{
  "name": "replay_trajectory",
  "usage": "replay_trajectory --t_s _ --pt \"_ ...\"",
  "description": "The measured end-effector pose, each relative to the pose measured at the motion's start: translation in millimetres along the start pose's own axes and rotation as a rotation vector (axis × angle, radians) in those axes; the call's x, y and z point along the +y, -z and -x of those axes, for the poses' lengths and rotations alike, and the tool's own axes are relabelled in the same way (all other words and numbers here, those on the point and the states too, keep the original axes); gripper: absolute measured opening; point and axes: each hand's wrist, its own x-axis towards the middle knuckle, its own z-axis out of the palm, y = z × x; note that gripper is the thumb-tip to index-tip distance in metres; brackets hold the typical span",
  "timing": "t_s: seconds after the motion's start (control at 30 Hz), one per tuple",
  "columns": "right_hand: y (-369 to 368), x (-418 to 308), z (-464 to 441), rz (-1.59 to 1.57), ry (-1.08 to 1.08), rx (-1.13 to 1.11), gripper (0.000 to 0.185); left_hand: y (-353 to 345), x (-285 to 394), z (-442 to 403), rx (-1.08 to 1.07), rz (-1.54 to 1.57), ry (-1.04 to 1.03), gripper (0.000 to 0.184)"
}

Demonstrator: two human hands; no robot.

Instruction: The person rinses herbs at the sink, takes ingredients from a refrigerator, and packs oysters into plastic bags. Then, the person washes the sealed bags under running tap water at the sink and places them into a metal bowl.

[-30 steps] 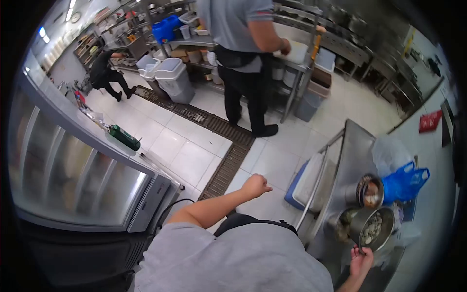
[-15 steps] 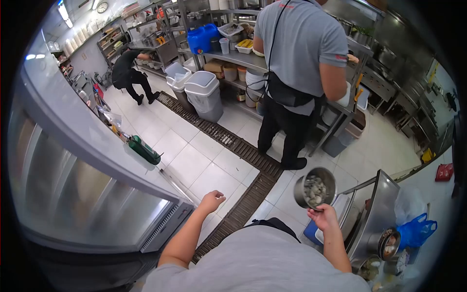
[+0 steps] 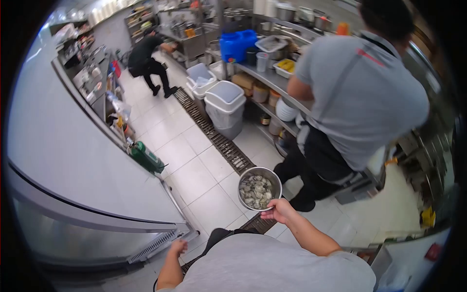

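A round metal pot (image 3: 277, 191) is in front of me, its rim gripped by my right hand (image 3: 278, 210). Greyish, lumpy pieces (image 3: 256, 192), resembling shellfish, cover the inside; their exact kind is hard to make out. The pot is tilted slightly toward me, over the floor drain. My left hand (image 3: 179, 246) hangs low at my side, near the bottom corner of the refrigerator-like cabinet (image 3: 87, 160). It holds nothing, with its fingers loosely bent.
A co-worker in a grey shirt (image 3: 360, 97) stands close on the right by metal shelves (image 3: 272, 78). Another person in black (image 3: 143, 56) bends at the far left. Lidded bins (image 3: 226, 107), a green cylinder (image 3: 147, 156) and a floor grate (image 3: 209, 129) line the walkway.
My view has turned to the right and moved forward. The pot in my right hand has come toward the middle. My left hand has dropped lower, and the grey-shirted co-worker appears nearer.
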Motion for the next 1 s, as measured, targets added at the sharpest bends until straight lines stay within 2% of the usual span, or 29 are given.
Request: replay_trajectory --t_s 0.1,0.2,0.3,0.4,0.47,0.53,0.6,0.7,0.8,0.9,1.0 --pt "-51 -50 -58 0.088 -0.064 -0.072 0.034 8 70 20 0.152 0.284 -0.186 0.026" --pt "-103 -89 -113 0.124 -0.074 -0.13 0.033 30 139 2 0.155 0.305 -0.268 0.025" --pt "-142 -124 -160 0.087 -0.107 -0.138 0.033 59 205 -52 0.105 0.355 -0.339 0.026" --pt "-197 -161 -179 0.092 -0.03 0.012 0.035 91 290 -89 0.047 0.287 -0.182 0.026" --pt "-219 -182 -206 0.065 -0.017 0.002 0.035 117 354 -116 0.019 0.203 -0.322 0.023" --pt "-232 -205 -231 0.045 0.004 0.016 0.034 143 417 -134 0.081 0.135 -0.519 0.026" --pt "-246 -223 -264 0.022 0.033 0.027 0.034 180 481 -142 0.147 -0.096 -0.642 0.029" --pt "-290 -262 -309 0.012 0.039 0.057 0.034 227 555 -178 0.197 -0.016 -0.671 0.031" --pt "-328 -297 -382 0.067 0.022 0.019 0.033 266 584 -225 0.195 0.162 -0.63 0.033" --pt "-388 -337 -452 0.158 -0.015 -0.03 0.031 299 560 -287 0.353 0.01 -0.467 0.033" --pt "-462 -367 -529 0.222 -0.089 -0.103 0.029 337 542 -297 0.372 0.096 -0.509 0.034"
